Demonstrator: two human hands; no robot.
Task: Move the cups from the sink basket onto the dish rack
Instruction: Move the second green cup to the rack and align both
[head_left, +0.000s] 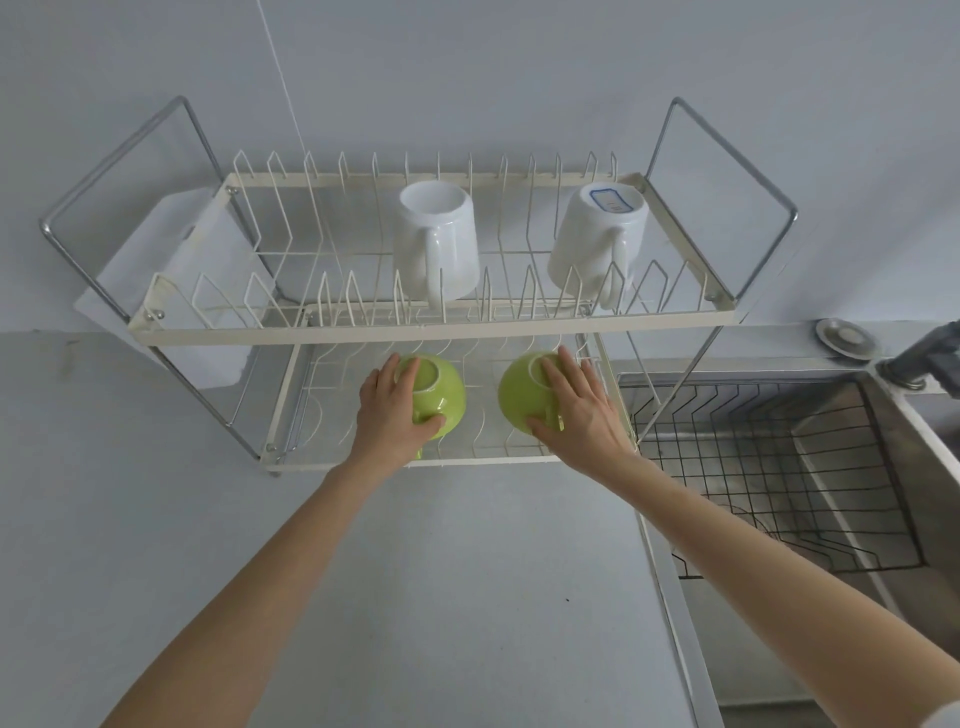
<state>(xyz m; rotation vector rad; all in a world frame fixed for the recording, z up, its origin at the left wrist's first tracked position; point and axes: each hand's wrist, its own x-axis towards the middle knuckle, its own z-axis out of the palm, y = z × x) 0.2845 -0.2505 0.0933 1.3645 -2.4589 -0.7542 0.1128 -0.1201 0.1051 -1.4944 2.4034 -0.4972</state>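
Green cups (441, 395) (522, 389) gripped upside-down by left hand (389, 415), right hand (582, 410) on dish rack (415, 332) lower tier; white mugs (439, 244) above; sink basket (779, 457) empty, release left.

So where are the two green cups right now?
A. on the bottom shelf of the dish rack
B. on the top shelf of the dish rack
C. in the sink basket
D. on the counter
A: both green cups sit upside down on the bottom shelf of the dish rack, one under each hand, below the two white mugs.

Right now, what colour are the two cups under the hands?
Lime green, both cups, clearest in the head view.
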